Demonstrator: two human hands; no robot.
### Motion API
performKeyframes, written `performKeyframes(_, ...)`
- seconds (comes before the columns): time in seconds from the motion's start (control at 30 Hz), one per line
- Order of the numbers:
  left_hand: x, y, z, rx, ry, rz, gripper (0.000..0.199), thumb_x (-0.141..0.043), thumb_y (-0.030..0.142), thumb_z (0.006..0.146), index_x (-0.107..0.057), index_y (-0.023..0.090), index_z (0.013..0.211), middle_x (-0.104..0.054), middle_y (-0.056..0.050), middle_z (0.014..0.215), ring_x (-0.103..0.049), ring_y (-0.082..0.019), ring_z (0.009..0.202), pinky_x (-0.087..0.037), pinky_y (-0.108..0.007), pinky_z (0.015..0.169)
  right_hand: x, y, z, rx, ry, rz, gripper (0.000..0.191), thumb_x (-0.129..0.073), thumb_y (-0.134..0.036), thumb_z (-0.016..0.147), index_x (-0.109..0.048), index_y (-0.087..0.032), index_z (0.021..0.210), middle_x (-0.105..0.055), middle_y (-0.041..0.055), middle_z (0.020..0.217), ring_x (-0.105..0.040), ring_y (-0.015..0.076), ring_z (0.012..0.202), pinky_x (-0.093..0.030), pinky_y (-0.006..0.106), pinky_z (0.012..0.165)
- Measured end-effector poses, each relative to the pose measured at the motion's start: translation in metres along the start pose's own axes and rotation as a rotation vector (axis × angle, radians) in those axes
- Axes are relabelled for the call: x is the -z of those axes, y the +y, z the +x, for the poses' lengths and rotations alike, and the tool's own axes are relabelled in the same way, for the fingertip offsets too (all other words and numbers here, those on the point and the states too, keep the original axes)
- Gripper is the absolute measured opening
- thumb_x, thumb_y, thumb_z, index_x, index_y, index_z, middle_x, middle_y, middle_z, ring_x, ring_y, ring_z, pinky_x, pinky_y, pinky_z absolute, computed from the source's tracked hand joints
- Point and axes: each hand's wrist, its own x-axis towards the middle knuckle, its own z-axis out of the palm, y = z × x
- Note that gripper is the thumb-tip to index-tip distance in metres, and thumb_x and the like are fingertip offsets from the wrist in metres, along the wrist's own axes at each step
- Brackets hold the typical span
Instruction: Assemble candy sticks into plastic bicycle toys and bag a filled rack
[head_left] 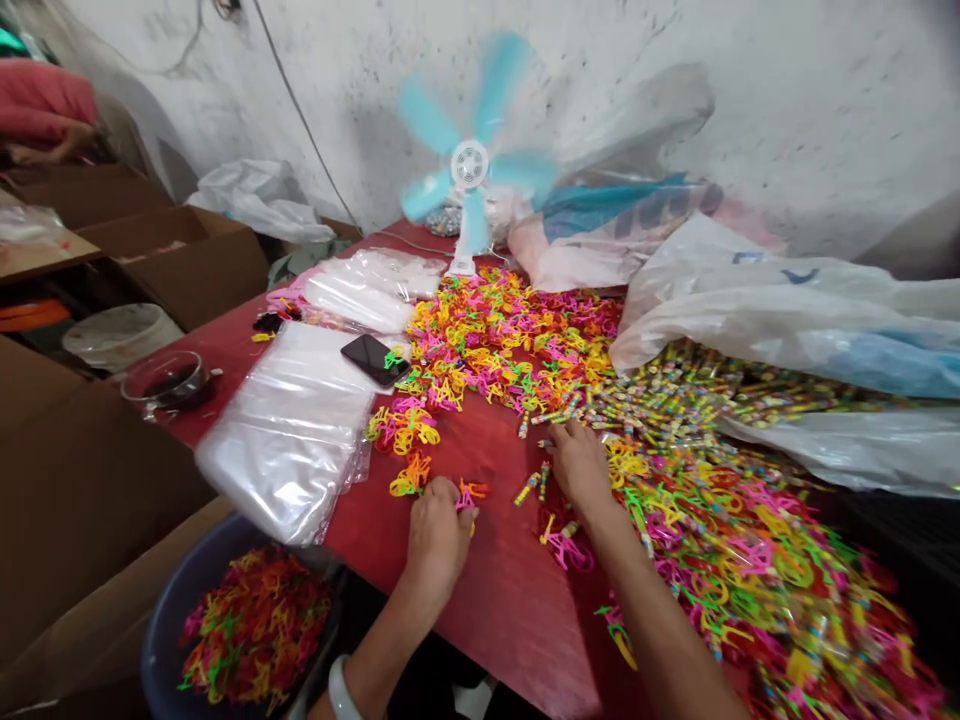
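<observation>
My left hand [441,525] is closed low over the red table, with a pink and orange plastic piece [469,492] at its fingertips. Just beyond it lie a few yellow and orange plastic pieces [411,474]. My right hand [579,462] has its fingers curled down at the near edge of a pile of small patterned tubes [675,400]. One pale tube shows by its fingertips, but the fingers hide whatever they pinch. Several loose tubes [527,488] rest between my hands. A heap of bright plastic pieces [502,340] spreads ahead, and a mixed heap [720,560] lies right.
Clear plastic bags [292,430] and a black phone [375,359] lie left on the table [495,600]. A fan [470,165] spins at the back. A glass cup [166,382] stands near the left edge. Below is a tub [161,640] of pieces. A person [45,105] is far left.
</observation>
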Motion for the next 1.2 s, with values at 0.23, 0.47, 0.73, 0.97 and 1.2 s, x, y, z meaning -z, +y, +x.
performKeyframes(0.23, 0.012, -0.007, -0.002, 0.168, -0.108, -0.844, 0.020, -0.069, 0.031, 0.068, -0.064, 0.016, 0.081, -0.066, -0.002, 0.074, -0.058, -0.016, 0.071, -0.044, -0.028, 0.070, 0.027, -0.044, -0.065, 0.090, -0.041, 0.470, 0.018, -0.046, -0.031, 0.094, -0.059, -0.020, 0.101, -0.065, 0.0055, 0.090, -0.061, 0.0177, 0.080, -0.049, 0.029, 0.072)
performKeyframes(0.47, 0.013, 0.007, -0.012, 0.227, -0.180, -1.021, 0.026, -0.073, 0.038, 0.065, -0.064, 0.014, 0.070, -0.059, 0.002, 0.066, -0.049, -0.011, 0.064, -0.039, -0.024, 0.065, 0.028, -0.087, -0.109, -0.019, -0.059, 0.724, 0.020, -0.048, -0.033, 0.094, -0.063, -0.022, 0.097, -0.067, 0.0056, 0.091, -0.062, 0.0179, 0.085, -0.050, 0.030, 0.078)
performKeyframes(0.73, 0.010, 0.014, -0.020, 0.121, -0.136, -0.867, 0.021, -0.061, 0.037, 0.076, -0.057, 0.017, 0.075, -0.055, 0.002, 0.071, -0.047, -0.013, 0.068, -0.038, -0.025, 0.067, 0.019, -0.080, -0.109, -0.083, -0.081, 0.824, 0.020, -0.048, -0.033, 0.094, -0.066, -0.022, 0.097, -0.069, 0.0038, 0.092, -0.064, 0.0174, 0.085, -0.050, 0.028, 0.077)
performKeyframes(0.97, -0.001, 0.009, -0.025, 0.046, -0.076, -0.771, 0.014, -0.051, 0.033, 0.084, -0.051, 0.020, 0.078, -0.053, 0.002, 0.074, -0.049, -0.014, 0.070, -0.040, -0.025, 0.067, 0.014, -0.085, -0.112, -0.055, -0.049, 0.827, 0.021, -0.050, -0.033, 0.093, -0.069, -0.022, 0.093, -0.070, 0.0035, 0.084, -0.065, 0.0168, 0.077, -0.053, 0.027, 0.071)
performKeyframes(1.2, -0.012, 0.002, -0.028, 0.068, -0.006, -0.653, 0.011, -0.044, 0.024, 0.087, -0.047, 0.021, 0.076, -0.051, 0.002, 0.074, -0.048, -0.015, 0.072, -0.039, -0.026, 0.068, 0.014, -0.091, -0.125, 0.144, 0.058, 0.670, 0.024, -0.047, -0.023, 0.094, -0.068, -0.022, 0.105, -0.069, 0.0051, 0.082, -0.066, 0.0160, 0.074, -0.054, 0.025, 0.066)
